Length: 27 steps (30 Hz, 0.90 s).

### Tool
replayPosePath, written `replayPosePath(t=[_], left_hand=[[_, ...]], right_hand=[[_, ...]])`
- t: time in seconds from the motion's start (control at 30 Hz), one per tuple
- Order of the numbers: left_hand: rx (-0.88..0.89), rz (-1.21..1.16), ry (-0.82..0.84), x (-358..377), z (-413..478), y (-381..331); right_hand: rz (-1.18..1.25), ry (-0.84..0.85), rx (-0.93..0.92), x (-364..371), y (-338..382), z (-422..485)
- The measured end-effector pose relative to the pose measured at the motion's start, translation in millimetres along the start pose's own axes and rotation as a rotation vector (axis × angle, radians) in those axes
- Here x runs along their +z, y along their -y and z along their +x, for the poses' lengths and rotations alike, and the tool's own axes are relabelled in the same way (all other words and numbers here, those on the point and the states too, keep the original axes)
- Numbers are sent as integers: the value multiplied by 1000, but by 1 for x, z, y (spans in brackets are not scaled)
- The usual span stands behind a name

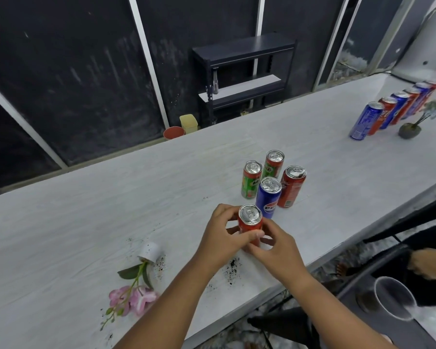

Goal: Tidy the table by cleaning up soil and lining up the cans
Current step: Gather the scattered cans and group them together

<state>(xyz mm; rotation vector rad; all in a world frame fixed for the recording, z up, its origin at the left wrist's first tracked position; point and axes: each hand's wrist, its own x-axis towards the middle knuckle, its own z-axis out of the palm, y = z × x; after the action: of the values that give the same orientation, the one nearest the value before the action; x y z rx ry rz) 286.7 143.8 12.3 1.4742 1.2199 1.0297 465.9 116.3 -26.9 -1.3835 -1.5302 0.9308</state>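
Both my hands wrap a red can (250,224) standing upright near the table's front edge; my left hand (220,239) grips its left side and my right hand (278,250) its right side. Just behind it stand a blue can (267,197), a red can (291,186) and two green cans (251,180) (273,163) in a loose cluster. Dark soil (232,269) is scattered on the white table (86,222) under my left wrist. A small white pot (150,251) lies tipped over to the left, with more soil (160,264) beside it and a pink artificial flower (134,297) spilling out.
A row of several blue and red cans (388,114) stands lined up at the far right, beside a small potted plant (410,128). A clear plastic cup (393,298) and another person's hand (428,264) are off the table at the right. A dark shelf (244,71) stands behind.
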Motion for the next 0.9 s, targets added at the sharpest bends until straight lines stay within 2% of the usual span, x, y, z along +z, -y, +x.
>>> replayPosePath(t=[0.13,0.3,0.4,0.6,0.9], left_hand=[[-8,126,120,-4,2,8],[72,611,172,-7,8,31],[150,752,216,-2,9,47],[180,802,229,2,7,70],[181,748,188,2,4,81]], right_hand=[[6,-53,20,-4,-10,-4],[25,-193,99,-24,-19,-6],[30,-288,154,-42,-27,-3],[3,-411,235,-72,-46,8],[-32,-390,268,-83,-59,17]])
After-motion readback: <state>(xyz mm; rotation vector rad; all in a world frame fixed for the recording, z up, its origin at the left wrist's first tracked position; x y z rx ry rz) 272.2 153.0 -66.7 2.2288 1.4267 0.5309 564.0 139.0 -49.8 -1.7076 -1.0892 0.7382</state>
